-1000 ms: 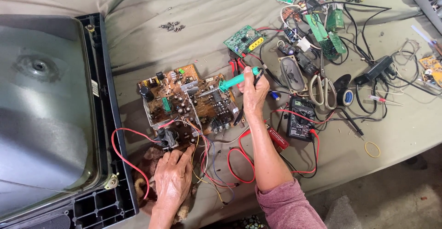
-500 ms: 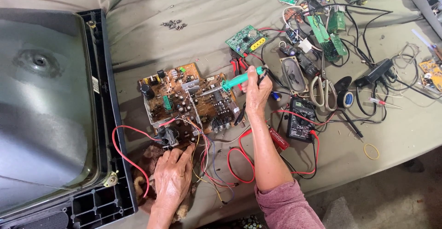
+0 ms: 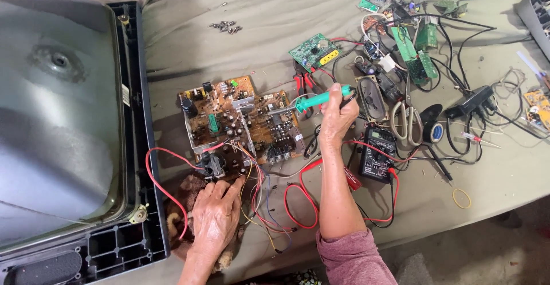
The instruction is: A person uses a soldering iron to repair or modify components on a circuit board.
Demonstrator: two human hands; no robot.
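My right hand [image 3: 337, 116] grips a green-handled soldering iron [image 3: 318, 99], its metal tip resting over the brown circuit board [image 3: 240, 122] in the middle of the cloth. My left hand [image 3: 216, 216] lies flat, fingers spread, on a brown rag at the board's near edge, touching the black component and the red wires [image 3: 166, 170] that run from it. A black multimeter [image 3: 378, 153] with red leads lies just right of my right forearm.
A large television tube in a black frame [image 3: 137, 147] fills the left side. Small green boards [image 3: 314, 50], a speaker [image 3: 372, 97], scissors [image 3: 405, 123], tape roll, black cables and an adapter [image 3: 470, 103] crowd the right. Several screws [image 3: 224, 27] lie at the back.
My right hand has tilted the soldering iron slightly, its tip staying at the board. My left hand has kept still on the rag.
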